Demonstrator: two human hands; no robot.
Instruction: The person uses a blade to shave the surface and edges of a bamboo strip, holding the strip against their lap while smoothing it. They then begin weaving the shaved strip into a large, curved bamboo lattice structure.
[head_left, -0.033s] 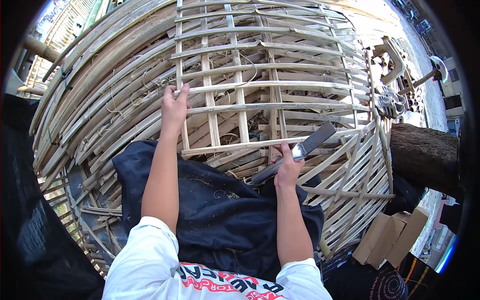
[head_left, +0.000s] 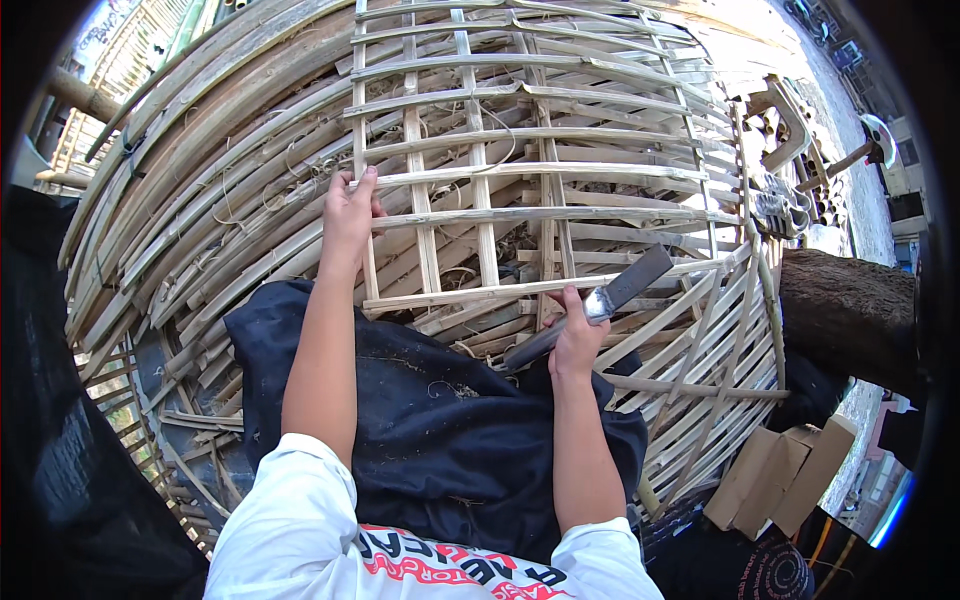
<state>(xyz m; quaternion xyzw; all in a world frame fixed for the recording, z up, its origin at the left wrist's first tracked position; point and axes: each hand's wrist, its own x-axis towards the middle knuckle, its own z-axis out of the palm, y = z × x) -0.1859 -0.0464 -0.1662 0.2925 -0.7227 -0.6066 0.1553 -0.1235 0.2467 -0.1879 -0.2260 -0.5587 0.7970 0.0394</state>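
Observation:
A lattice panel of split bamboo slats [head_left: 485, 250] lies across the pile in front of me. My left hand [head_left: 350, 215] is closed on the panel's left edge, thumb on top, where a cross slat meets the edge strip. My right hand [head_left: 575, 340] is wrapped around the handle of a broad-bladed knife [head_left: 640, 278]. Its dark, flat blade points up and right, with a shiny metal collar beside my thumb. That thumb also lies against the panel's nearest slat. A black cloth [head_left: 430, 410] covers my lap below the panel.
Long bamboo strips [head_left: 210, 180] are heaped on the left. Another woven bamboo panel [head_left: 700, 370] stands at right. Beyond it are a thick log [head_left: 850, 310], a cardboard box [head_left: 770, 480], a hatchet-like tool [head_left: 850, 160] and a shoe [head_left: 778, 210].

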